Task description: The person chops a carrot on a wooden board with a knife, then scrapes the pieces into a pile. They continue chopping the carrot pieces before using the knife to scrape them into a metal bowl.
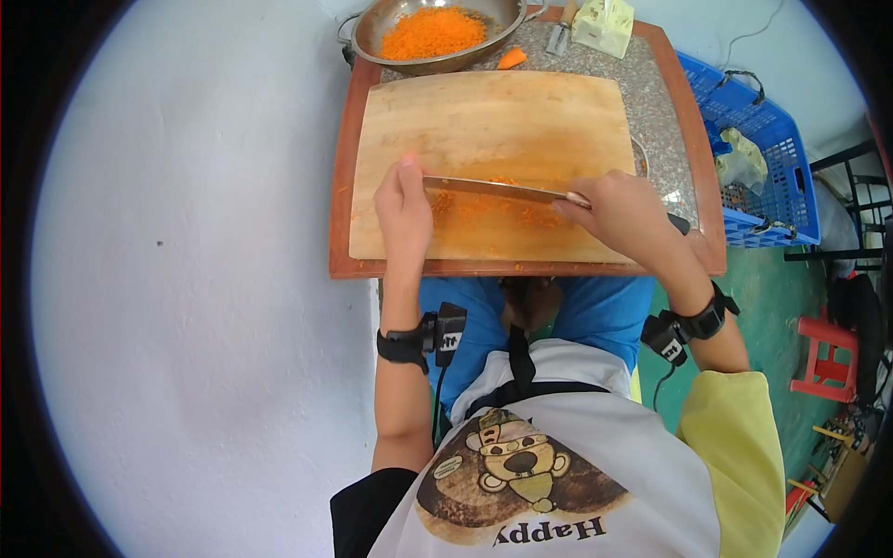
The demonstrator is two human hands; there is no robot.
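Note:
A knife point(493, 189) lies crosswise over the wooden cutting board point(493, 121), its blade seen nearly edge-on. My right hand point(621, 216) is closed around the handle at the right. At the other end, my left hand point(404, 206) is closed at the blade's tip, thumb uppermost; its fingertips are partly hidden. Small orange carrot bits point(456, 206) are scattered on the board along the blade and below it, and the wood there is stained orange.
Behind the board stands a metal pan point(507, 35) holding a heap of chopped carrot point(433, 33). Nearby are a carrot piece point(512, 59), a metal-bladed tool point(558, 39) and a tissue pack point(603, 26). A blue crate point(789, 139) and red stool point(826, 358) stand right; a white wall is left.

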